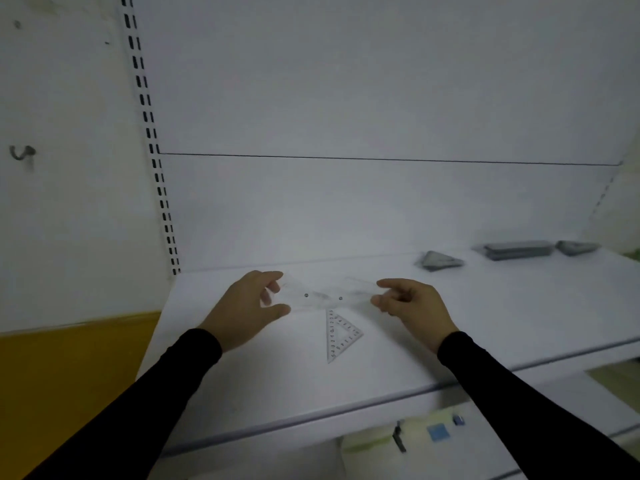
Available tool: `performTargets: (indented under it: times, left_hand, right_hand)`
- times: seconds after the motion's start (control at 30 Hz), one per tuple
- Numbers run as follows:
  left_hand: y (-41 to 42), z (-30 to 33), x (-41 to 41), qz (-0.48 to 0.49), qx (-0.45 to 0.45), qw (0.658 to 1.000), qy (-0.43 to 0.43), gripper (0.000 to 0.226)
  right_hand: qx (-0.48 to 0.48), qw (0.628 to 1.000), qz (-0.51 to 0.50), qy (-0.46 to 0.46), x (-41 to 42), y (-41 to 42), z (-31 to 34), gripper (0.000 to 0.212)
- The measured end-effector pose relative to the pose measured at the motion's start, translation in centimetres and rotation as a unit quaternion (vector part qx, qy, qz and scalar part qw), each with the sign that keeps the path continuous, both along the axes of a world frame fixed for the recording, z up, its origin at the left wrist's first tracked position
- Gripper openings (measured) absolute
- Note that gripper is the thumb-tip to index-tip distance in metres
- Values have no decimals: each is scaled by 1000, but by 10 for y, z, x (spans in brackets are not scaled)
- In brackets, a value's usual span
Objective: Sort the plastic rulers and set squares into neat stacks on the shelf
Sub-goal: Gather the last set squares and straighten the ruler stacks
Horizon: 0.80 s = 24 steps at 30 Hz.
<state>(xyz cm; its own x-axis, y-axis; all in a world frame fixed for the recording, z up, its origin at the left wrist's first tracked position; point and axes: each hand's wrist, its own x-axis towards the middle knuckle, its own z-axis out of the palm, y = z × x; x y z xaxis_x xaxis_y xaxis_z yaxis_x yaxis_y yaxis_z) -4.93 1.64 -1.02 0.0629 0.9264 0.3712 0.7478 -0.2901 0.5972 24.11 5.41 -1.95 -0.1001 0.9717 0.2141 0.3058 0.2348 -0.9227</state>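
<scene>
A clear plastic ruler (325, 295) is held level just above the white shelf (277, 382), motion-blurred. My left hand (247, 308) pinches its left end and my right hand (414, 306) pinches its right end. Just in front of the ruler a small clear set square (341, 336) lies flat on the shelf. At the back right sit a stack of set squares (439, 261), a stack of rulers (517, 250) and another triangular stack (576, 247), all looking grey.
The shelf's white back panel rises behind, with a slotted upright (157, 174) at the left. A yellow surface (69, 382) lies lower left. Below the shelf edge are small items, among them a blue square (438, 432). A hook (21, 152) hangs on the left wall.
</scene>
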Motion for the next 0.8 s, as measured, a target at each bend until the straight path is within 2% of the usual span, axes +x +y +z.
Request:
performTargets:
  times: [0.2, 0.5, 0.8]
  left_hand:
    - [11, 5, 83, -11, 13, 1000, -4, 53]
    - [34, 0, 237, -13, -12, 999, 41, 61]
    - [67, 2, 315, 19, -39, 997, 61, 61]
  right_hand:
    - [56, 997, -57, -18, 92, -4, -2, 27]
    - [46, 993, -108, 23, 261, -8, -10, 33]
    - [44, 994, -98, 36, 334, 15, -16, 30]
